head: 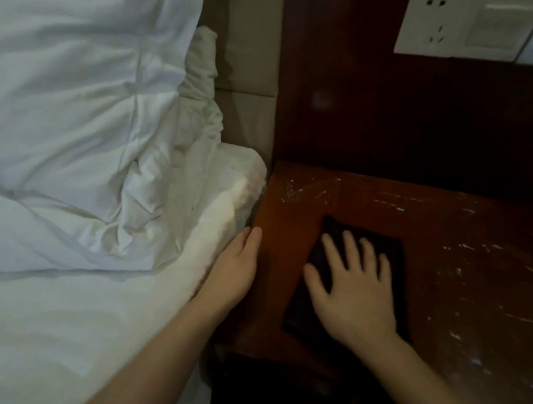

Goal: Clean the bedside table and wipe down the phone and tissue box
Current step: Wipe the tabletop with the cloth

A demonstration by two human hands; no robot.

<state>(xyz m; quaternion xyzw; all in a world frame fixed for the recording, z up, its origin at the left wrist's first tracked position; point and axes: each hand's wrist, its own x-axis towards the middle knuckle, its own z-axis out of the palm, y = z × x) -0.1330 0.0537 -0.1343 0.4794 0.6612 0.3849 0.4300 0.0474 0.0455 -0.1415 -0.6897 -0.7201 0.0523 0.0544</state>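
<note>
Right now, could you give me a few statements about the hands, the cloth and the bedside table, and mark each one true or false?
1. The right hand presses flat on the dark cloth, fingers spread. True.
2. The cloth lies on the bed. False: it lies on the bedside table.
3. The left hand rests at the bed's edge, beside the table, holding nothing. True.
4. The table top is dry and unmarked. False: pale streaks glint across it.
5. A wall socket plate sits above the table. True.
6. The left hand grips the cloth. False: it is apart from the cloth.
</note>
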